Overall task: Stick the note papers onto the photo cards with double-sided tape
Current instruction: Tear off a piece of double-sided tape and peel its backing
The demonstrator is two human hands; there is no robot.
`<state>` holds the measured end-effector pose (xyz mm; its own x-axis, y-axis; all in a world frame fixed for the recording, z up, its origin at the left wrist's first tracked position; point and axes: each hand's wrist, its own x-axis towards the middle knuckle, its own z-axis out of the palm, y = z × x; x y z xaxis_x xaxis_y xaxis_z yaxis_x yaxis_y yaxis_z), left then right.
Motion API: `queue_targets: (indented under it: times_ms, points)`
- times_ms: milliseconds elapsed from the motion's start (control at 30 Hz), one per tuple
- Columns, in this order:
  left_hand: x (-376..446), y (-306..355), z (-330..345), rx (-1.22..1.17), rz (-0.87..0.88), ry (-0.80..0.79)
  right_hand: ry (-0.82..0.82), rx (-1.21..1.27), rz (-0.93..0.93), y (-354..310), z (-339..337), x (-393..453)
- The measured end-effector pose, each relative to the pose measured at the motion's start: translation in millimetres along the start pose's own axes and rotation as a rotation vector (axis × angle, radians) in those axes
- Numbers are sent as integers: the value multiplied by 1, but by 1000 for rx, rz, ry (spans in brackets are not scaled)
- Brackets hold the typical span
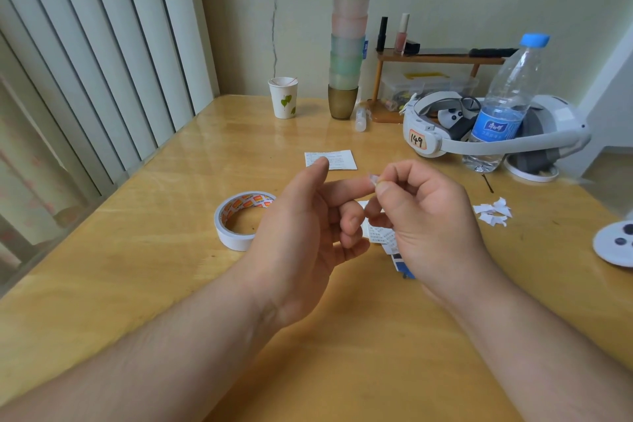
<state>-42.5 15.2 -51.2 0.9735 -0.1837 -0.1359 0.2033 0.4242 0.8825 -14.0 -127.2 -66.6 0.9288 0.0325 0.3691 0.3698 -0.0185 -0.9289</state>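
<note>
A paper cup [283, 98] with a leaf print is seen far left on the wooden table [144, 250]; its contents cannot be told. Nearer, a roll of double-sided tape [239, 219] lies flat. The left hand [308, 233] is raised with loosely curled fingers, nothing gripped. A note paper [337, 159] lies beyond it. A small tape piece [372, 179] is pinched by the right hand [424, 216], with a printed note and a blue card [399, 259] partly hidden beneath. Torn paper scraps [493, 211] lie to the right. A water bottle [503, 106], nearly empty, stands beside a headset [496, 134].
</note>
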Motion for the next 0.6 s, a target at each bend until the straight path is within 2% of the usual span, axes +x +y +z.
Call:
queue_targets:
  times_ms: [300, 467, 600]
  points:
    - [0, 2, -1, 23, 10, -26, -60, 91, 58, -3, -2, 0]
    - [2, -2, -5, 239, 146, 28, -30, -313, -100, -6, -10, -2]
    - [3, -5, -8, 387, 238, -1, 10, -290, -87, -7, -10, -2]
